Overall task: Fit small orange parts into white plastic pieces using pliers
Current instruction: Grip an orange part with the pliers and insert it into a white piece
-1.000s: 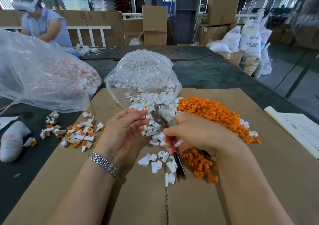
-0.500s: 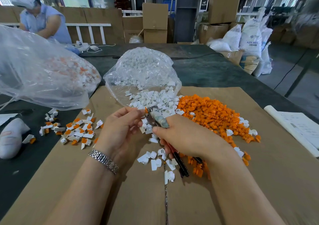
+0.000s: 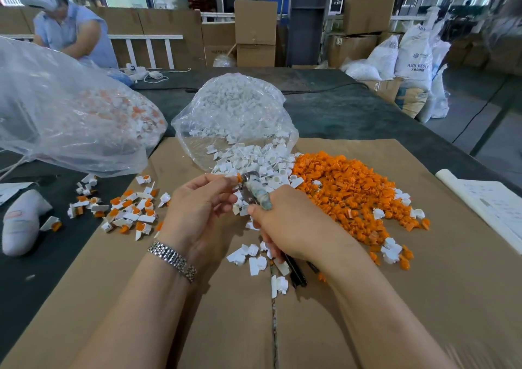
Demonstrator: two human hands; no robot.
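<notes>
Both hands work together just in front of the white-parts bag (image 3: 234, 119): my right hand (image 3: 293, 224) grips the pliers (image 3: 254, 193), my left hand (image 3: 197, 207) pinches an orange part (image 3: 239, 178) at their nose.

A cardboard sheet (image 3: 367, 298) lies on the table (image 3: 353, 114). At the sheet's far edge sits an open bag of pieces (image 3: 234, 114), its contents spilling toward the hands; a heap of small parts (image 3: 353, 193) lies just to its right. Left of the hands lies a scatter of fitted pieces (image 3: 124, 210), behind it a larger bag (image 3: 65, 114); papers (image 3: 491, 207) lie at far right.
</notes>
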